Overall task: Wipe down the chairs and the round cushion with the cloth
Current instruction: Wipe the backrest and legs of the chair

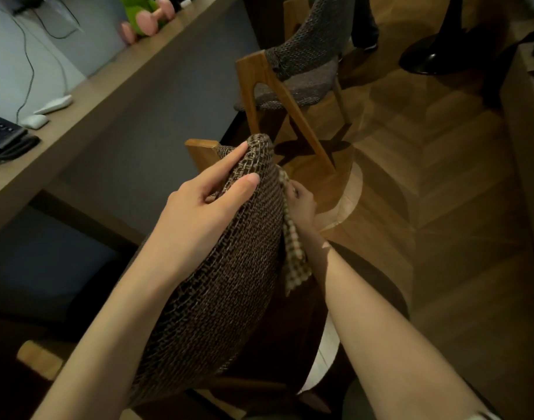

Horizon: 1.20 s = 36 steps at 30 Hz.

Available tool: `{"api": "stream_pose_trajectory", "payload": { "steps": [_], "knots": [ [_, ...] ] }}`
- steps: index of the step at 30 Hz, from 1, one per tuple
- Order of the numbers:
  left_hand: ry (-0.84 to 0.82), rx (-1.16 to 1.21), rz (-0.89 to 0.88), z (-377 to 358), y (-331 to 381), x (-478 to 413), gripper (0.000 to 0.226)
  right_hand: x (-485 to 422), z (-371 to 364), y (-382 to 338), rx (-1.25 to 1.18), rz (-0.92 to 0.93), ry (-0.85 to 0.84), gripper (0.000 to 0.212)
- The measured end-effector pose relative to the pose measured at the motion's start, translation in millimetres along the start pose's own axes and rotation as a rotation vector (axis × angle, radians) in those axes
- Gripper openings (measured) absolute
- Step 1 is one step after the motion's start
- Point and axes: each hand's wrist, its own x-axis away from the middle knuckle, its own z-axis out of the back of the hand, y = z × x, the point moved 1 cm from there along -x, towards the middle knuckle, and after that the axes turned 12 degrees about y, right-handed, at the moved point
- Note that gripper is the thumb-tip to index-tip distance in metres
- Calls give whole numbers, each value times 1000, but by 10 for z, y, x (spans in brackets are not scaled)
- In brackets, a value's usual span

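Note:
The round woven cushion [223, 283] stands tilted on its edge in the middle of the view, above the seat of a near wooden chair [202, 153]. My left hand [205, 207] grips its upper rim, thumb on the near face and fingers laid along the top. My right hand [302, 204] is behind the cushion's right side and holds the checked cloth [293, 256] against it, with the cloth's end hanging down. A second chair [277, 83] with wooden legs and grey woven upholstery stands farther back.
A long wooden desk [87, 95] runs along the left with a keyboard [2, 131], white devices [44, 112], cables and a green toy with pink dumbbells [150, 16]. Herringbone wood floor [426, 177] lies to the right. A black stool base [426, 59] and someone's legs are at the top.

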Motion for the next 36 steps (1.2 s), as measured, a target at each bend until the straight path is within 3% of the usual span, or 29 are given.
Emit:
{"api": "stream_pose_trajectory", "payload": {
  "steps": [4,8,10,14,20,22,28,32,34,36],
  "knots": [
    [-10,8,5,5,7,10,43,-19,10,-62,120,-42,-20,33],
    [-1,11,4,-2,-1,12,42,229,31,-373,-264,27,-35,27],
    [3,10,4,-1,-16,8,42,351,32,-435,-320,112,-67,23],
    [10,1,-12,4,-14,10,42,426,56,-180,-185,264,184,23],
    [1,-5,-12,7,-23,0,42,417,8,559,23,-180,111,29],
    [-1,1,-18,11,-30,6,42,498,24,507,-17,-207,145,28],
    [-8,20,-36,20,-30,15,41,973,189,-447,-366,204,269,27],
    [-50,110,-12,55,-72,43,40,1289,244,-734,-372,402,320,23],
    [-77,112,-26,83,-107,70,39,1426,200,-662,-385,468,358,19],
    [-99,120,-39,129,-158,133,40,1501,124,-498,-378,416,391,21]
  ]
}}
